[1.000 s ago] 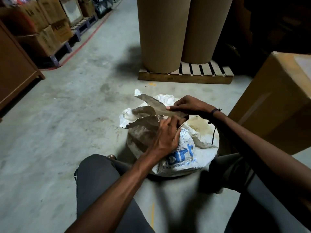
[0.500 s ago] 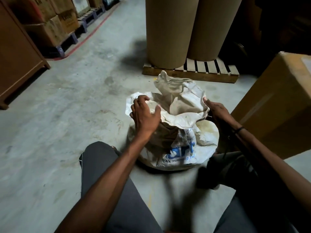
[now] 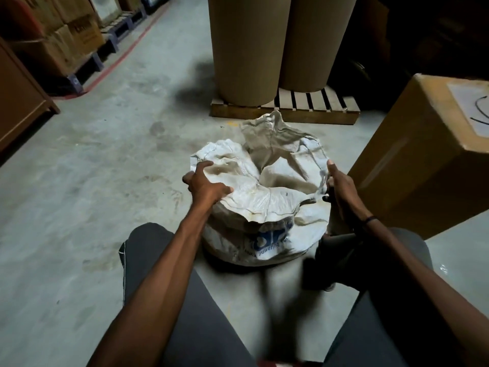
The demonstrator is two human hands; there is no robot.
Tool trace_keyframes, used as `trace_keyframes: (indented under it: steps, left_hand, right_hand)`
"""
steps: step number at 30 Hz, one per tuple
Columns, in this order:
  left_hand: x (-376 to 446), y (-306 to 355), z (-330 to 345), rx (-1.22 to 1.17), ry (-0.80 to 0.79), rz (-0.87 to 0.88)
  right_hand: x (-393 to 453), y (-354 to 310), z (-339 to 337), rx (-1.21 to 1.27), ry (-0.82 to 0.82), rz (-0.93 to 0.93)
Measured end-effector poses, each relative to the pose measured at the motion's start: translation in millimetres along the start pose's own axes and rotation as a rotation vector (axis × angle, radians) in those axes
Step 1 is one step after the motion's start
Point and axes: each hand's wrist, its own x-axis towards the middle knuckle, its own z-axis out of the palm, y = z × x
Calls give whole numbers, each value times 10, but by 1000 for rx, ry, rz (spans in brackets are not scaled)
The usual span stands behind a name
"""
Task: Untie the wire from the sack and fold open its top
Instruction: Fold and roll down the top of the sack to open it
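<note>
The white woven sack (image 3: 264,205) stands on the concrete floor (image 3: 105,181), between the person's knees and just in front of a wooden pallet (image 3: 285,112). Its top is loose and spread wide, the crumpled fabric folded outward over the sides, with one flap standing up at the far edge. Blue lettering shows on the near side, partly blurred.

The left hand (image 3: 206,186) has its grip closed on the left rim of the sack, fingers curled over the folded cloth and thumb pressed on top. The right hand (image 3: 341,189) holds the right rim, fingers wrapped around the fabric edge; a dark band sits on that wrist.

Two tall brown paper rolls (image 3: 270,46) stand upright on the pallet. A large cardboard box (image 3: 423,160) sits just beside the sack on the right. Stacked cartons (image 3: 66,41) line the far left of the floor.
</note>
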Motion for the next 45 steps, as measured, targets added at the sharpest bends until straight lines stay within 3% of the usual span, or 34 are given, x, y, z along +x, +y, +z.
trace_keyframes:
  steps: [2,5,7,9,11,13,16,18,22,25,27,29,30,32,34,37,40,42,45]
  left_hand:
    - [-32,51,11,-11,8,135]
    - [-96,129,46,-43,17,331]
    - [-89,139,57,-54,1,444]
    - [-93,141,67,-70,-28,503]
    - [-118,154,67,-84,-53,500]
    - [-123,138,66,-101,-73,509]
    - [-116,93,34,-95,-97,507]
    - [-110,71,-13,-70,-116,487]
    - [-114,47,-123,134,-156,441]
    - [-167,25,-134,607,-176,292]
    - [-228,66,-84,886,-47,332]
    - [-265,133,52,835,19,514]
    - [-283,172,139,707,-32,558]
    - [-297,217,341,512,-211,479]
    - [-218,204,536,535,-376,368]
    - [38,153,694,780,-548,287]
    - [322,71,639,1076,-537,360]
    - [490,17,501,1139,-544,396]
    - [669,68,369,1141,-571,475]
  right_hand:
    - [-29,-130,19,-164,138,-162]
    - [-56,-454,152,-444,422,-725]
    - [-68,-698,387,-617,223,-1035]
    - [-66,-812,673,-859,-141,-1132]
    - [-10,-794,943,-1075,-381,-1087]
    - [117,-728,1121,-1272,-510,-969]
    - [340,-603,1149,-1707,-422,-742]
    - [418,-504,1076,-1822,-331,-686]
    - [522,-296,744,-1617,-466,-796]
    - [527,-125,451,-1284,-483,-917]
    - [533,-43,343,-1170,-462,-955]
    - [535,-13,321,-1115,-425,-970]
    - [544,-2,326,-1087,-410,-969]
    - [532,9,342,-1051,-385,-938]
    - [504,2,340,-1035,-393,-917]
    - [426,-7,302,-1028,-434,-898]
    - [365,32,198,-1183,-340,-707]
    - [321,108,113,-1327,-297,-535]
    - [223,167,106,-1518,-270,-490]
